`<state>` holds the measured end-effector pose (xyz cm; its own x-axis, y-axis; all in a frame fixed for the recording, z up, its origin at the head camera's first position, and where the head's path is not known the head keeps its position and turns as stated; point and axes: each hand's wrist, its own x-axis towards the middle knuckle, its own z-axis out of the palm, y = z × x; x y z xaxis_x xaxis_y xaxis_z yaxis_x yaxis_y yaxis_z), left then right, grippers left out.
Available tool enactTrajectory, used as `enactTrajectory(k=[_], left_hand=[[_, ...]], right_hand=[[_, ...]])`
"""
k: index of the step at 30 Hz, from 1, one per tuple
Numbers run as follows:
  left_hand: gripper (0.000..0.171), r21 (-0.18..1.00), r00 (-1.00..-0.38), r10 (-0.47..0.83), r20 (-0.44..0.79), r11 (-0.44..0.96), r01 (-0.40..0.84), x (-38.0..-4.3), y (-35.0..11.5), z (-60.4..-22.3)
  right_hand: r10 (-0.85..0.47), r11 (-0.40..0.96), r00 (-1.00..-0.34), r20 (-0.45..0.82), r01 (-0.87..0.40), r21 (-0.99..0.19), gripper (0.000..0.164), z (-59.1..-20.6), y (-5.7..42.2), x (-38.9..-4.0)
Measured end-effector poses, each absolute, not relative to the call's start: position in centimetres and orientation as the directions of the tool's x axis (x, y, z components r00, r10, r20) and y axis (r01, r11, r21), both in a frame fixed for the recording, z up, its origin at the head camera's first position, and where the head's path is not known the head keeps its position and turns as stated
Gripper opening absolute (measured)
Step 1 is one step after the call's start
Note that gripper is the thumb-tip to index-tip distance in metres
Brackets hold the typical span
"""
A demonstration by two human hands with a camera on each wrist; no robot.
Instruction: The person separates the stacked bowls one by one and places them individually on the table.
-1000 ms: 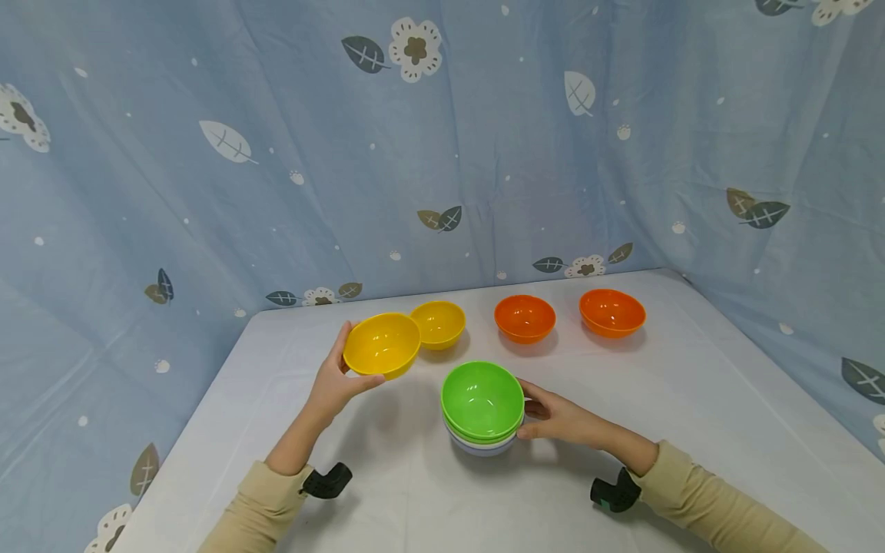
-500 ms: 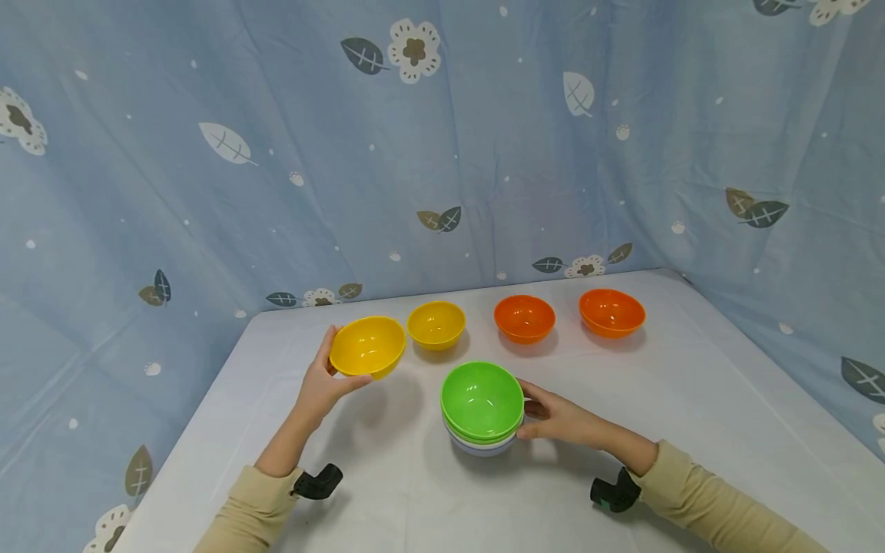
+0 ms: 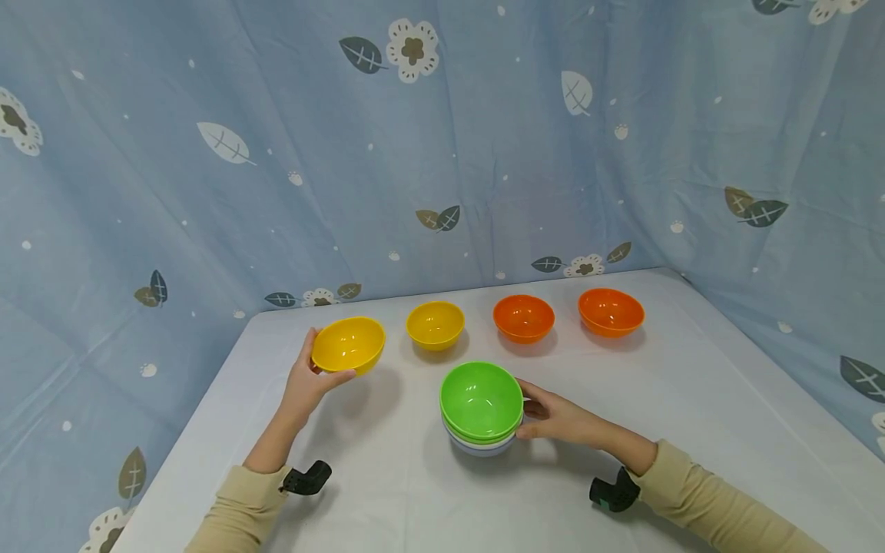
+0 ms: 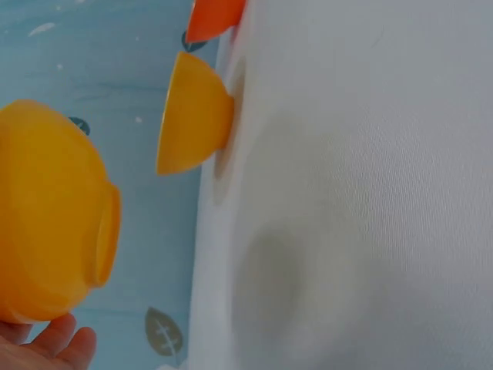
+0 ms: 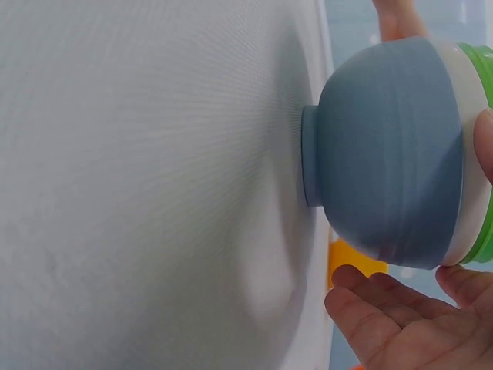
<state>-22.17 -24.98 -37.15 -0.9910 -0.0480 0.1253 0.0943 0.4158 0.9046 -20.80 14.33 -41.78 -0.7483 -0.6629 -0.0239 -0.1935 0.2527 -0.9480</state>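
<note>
My left hand (image 3: 302, 388) holds a yellow bowl (image 3: 348, 346) by its left side, with the thumb along the near side. In the left wrist view this yellow bowl (image 4: 50, 216) is raised off the table, its shadow falling on the cloth. A stack of bowls stands upright in the middle, a green bowl (image 3: 482, 399) on top. Lower down, the right wrist view shows a white bowl (image 5: 471, 193) and a blue bowl (image 5: 389, 154) at the bottom. My right hand (image 3: 570, 418) grips the stack's right side near the rims, thumb and a finger on it, other fingers extended.
Along the back of the white-covered table (image 3: 387, 491) stand another yellow bowl (image 3: 435, 326), an orange bowl (image 3: 524, 319) and a second orange bowl (image 3: 611, 312), all upright. A blue patterned curtain (image 3: 484, 153) hangs behind and at the sides.
My left hand has carried the yellow bowl leftward, so it no longer overlaps the other yellow bowl in the head view. The right hand and the stack have stayed in place.
</note>
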Motion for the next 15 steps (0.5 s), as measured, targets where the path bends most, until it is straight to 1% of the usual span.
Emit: enactTrajectory(k=[9, 11, 15], left_hand=[[0.097, 0.894, -0.988, -0.111, 0.106, 0.446, 0.046, -22.8, -25.8, -38.1], [0.098, 0.891, -0.987, -0.117, 0.109, 0.451, 0.045, -23.4, -26.6, -39.1], [0.098, 0.886, -0.977, -0.149, 0.151, 0.459, 0.067, -25.9, -29.0, -42.9]], right_hand=[[-0.666, 0.247, -0.746, -0.02, -0.195, -0.949, 0.074, -41.7, 14.4, -20.7], [-0.666, 0.246, -0.745, -0.019, -0.196, -0.949, 0.074, -41.8, 14.4, -20.7], [-0.667, 0.245, -0.745, -0.018, -0.197, -0.949, 0.074, -41.8, 14.4, -20.7]])
